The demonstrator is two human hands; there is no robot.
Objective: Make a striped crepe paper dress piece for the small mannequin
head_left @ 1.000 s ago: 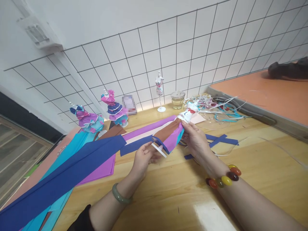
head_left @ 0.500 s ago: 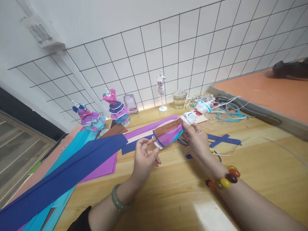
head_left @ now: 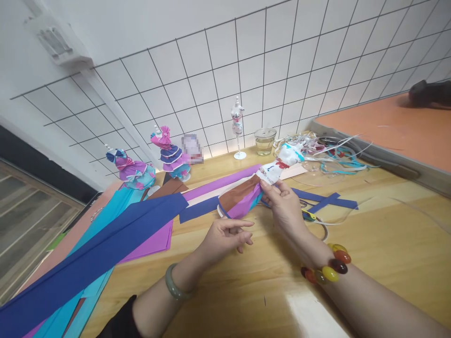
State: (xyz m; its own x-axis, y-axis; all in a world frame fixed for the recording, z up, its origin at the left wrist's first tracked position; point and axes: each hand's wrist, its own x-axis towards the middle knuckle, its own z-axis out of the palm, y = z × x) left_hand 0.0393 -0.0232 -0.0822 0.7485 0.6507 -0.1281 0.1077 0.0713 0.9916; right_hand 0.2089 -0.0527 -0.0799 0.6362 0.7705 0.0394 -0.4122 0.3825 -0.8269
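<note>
We hold a small dress form (head_left: 252,186) in the right hand (head_left: 287,206), raised over the wooden table (head_left: 225,295). The thumb and fingers pinch it at the waist. Its bodice (head_left: 276,169) is white, with a red accent at the middle and turquoise along the top edge. The skirt (head_left: 237,199) consists of lengthwise panels in brown, purple and turquoise, gathered at the waist, flaring downward and edged in dark blue. A white base (head_left: 220,211) shows past the hem.

The long axis lies steeply tilted, running obliquely across our view. The bodice end points rightward and away from us, beyond the right hand; the hem end points leftward, toward the left hand (head_left: 225,237).

The left hand is empty, its index finger extended and its other fingers loosely bent. It sits just below the hem; from this angle we cannot confirm contact.

To the right of the right hand lie crossed blue strips (head_left: 326,203); beyond it stand a glass (head_left: 265,142) and a white mannequin (head_left: 237,123). A long blue sheet (head_left: 95,256) extends to the left of the left hand.
</note>
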